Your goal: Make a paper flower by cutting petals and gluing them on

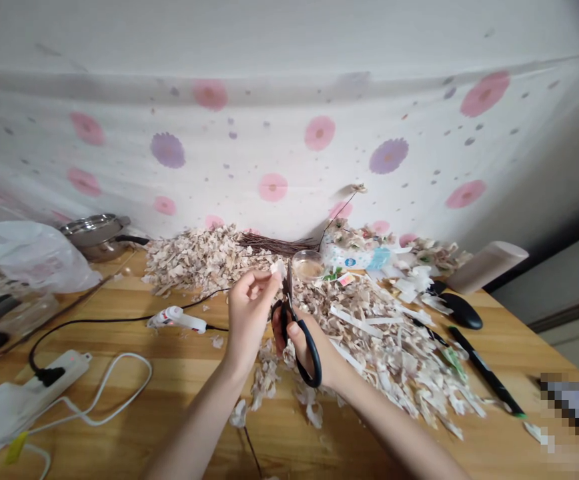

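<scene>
Between its thumb and fingers my left hand (253,303) pinches a small pale petal-like piece (278,269). My right hand (314,347) is closed around the handles of black-handled scissors (311,357), whose blades point up and away beside that piece. Whether the blades touch it I cannot tell. Under and to the right of my hands spreads a heap of pale, curled scraps (394,360). Another pile of cream petal-like pieces (194,260) lies behind my left hand. A few loose scraps rest on the wood below my wrists.
On the left are a white power strip (64,367), cables, a white glue gun (177,319), a plastic bag (29,253) and a metal pot (97,233). Behind lie thin brown sticks (279,244) and a clear bowl (308,265). A black mouse (462,311) sits right.
</scene>
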Motion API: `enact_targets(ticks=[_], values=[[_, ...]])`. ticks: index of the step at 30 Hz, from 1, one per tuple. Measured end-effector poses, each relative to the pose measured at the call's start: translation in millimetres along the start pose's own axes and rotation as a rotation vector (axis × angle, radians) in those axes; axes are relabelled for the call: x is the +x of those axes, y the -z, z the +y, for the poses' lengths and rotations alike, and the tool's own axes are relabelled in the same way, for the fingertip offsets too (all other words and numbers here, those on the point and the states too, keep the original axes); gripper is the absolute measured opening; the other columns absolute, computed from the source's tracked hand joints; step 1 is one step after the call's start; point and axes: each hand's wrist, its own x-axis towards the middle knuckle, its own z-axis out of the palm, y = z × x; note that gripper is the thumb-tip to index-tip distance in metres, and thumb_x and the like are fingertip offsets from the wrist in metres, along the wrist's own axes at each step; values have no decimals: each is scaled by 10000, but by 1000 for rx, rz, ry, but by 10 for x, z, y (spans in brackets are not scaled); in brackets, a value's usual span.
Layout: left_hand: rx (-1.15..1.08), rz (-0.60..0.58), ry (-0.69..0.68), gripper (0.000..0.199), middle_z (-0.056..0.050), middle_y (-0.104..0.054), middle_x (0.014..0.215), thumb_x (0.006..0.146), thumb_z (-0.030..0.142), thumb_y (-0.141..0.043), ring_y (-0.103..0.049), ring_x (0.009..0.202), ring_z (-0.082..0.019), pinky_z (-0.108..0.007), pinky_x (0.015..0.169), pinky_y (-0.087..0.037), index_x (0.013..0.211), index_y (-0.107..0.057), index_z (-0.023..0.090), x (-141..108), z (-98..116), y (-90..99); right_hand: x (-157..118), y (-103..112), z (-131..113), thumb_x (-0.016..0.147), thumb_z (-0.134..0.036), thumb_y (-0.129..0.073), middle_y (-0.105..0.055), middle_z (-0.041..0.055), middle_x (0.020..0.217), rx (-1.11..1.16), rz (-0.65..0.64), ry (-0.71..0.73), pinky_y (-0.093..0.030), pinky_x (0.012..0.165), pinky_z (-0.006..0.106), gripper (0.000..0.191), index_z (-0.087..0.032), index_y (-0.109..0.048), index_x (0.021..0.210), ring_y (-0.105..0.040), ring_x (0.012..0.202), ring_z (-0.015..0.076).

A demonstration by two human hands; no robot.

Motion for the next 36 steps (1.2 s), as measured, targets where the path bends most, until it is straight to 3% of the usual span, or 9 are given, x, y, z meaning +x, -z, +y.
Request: enact_targets(ticks=[10,20,28,36], values=[[-3,-36,78,192,12,-624,675,702,320,-711,-578,679,-127,-211,647,-436,705,-609,157,5,-11,8,-27,15,116,858,-723,-252,-513,-20,548,-32,11,-63,-403,514,250,567,-195,-451,801,-502,479,130],[-27,-93,148,220,-6,-654,664,680,336,-737,-608,673,-131,-225,674,-460,715,-637,143,55,-20,51,-54,73,-9,794,-779,-294,-497,-34,505,-49,-4,-153,-391,434,221,595,-201,-429,774,-518,408,126],[9,-180,198,223,9,-623,621,654,339,-756,-569,610,-113,-204,606,-434,697,-650,147,116,43,142,-64,204,-99,754,-811,-298,-485,-44,476,-163,-58,-195,-388,462,238,613,-213,-434,754,-505,400,136],[96,-321,237,226,-7,-619,596,627,351,-759,-541,572,-114,-215,578,-421,610,-659,150,183,107,265,-93,394,-246,801,-771,-309,-513,-4,510,-452,-127,-222,-337,486,248,582,-215,-456,710,-488,461,160]])
